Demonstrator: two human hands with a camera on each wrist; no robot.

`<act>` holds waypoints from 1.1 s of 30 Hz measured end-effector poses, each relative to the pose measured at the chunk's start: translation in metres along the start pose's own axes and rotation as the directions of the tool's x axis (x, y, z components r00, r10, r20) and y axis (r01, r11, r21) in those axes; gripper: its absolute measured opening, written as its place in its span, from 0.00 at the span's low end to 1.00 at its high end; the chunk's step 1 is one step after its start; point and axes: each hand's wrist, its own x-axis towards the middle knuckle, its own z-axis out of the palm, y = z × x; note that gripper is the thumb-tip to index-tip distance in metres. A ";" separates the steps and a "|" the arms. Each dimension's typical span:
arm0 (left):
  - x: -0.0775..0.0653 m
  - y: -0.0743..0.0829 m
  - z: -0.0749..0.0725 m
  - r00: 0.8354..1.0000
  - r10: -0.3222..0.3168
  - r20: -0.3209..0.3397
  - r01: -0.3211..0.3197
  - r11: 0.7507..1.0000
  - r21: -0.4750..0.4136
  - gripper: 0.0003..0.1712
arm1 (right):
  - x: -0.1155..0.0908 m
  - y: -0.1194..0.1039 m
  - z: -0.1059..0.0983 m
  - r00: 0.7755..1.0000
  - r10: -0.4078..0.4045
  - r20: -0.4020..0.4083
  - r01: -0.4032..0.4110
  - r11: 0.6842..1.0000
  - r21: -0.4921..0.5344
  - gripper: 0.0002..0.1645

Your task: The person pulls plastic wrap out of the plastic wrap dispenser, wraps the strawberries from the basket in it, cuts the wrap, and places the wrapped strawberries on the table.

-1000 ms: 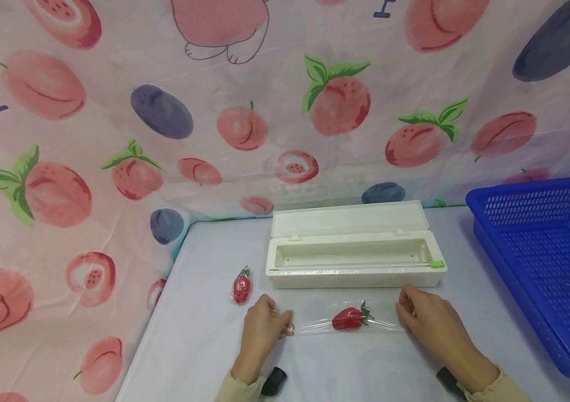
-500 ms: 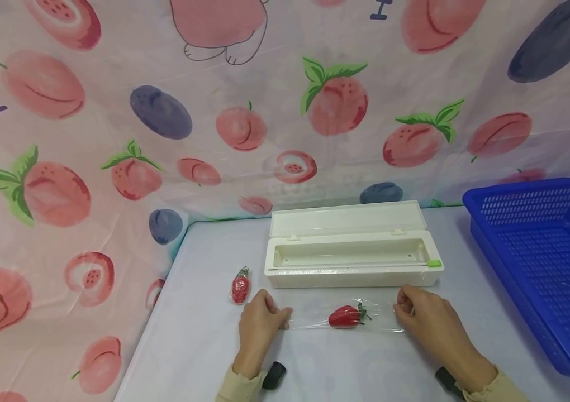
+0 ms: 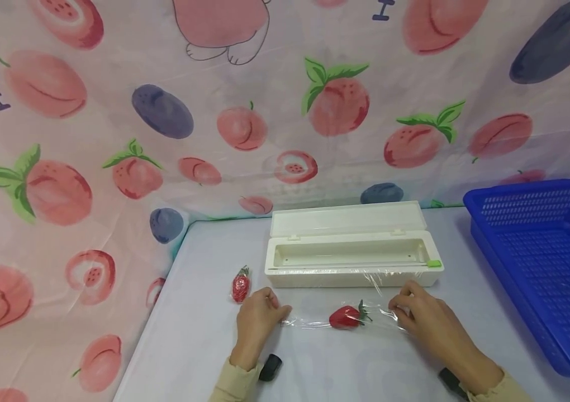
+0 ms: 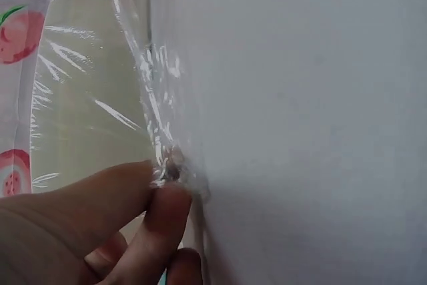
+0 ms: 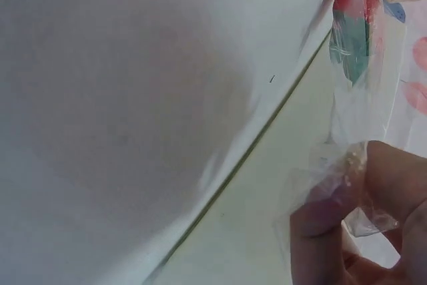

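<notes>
A red strawberry with green leaves lies under a strip of clear plastic wrap between the two hands. With thumb and finger the left hand pinches the wrap's left end; in the left wrist view the film gathers at those fingertips. At the other end the right hand pinches the wrap, and the right wrist view shows the film bunched between thumb and finger. Left of the left hand lies another strawberry, wrapped in shiny film.
Behind the hands stands a long white wrap dispenser box, its lid raised, with a green slider at the right. A blue plastic basket is at the right. A fruit-print cloth hangs behind the white table.
The right hand has shifted slightly left and the left hand a little left and up. The wrap between them has changed its folds, now with creases reaching up toward the box.
</notes>
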 end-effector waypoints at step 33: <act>-0.015 -0.006 -0.010 0.898 0.355 0.258 -0.402 0.901 0.160 0.25 | -0.006 0.010 0.001 0.982 -0.068 0.178 0.045 0.991 0.129 0.27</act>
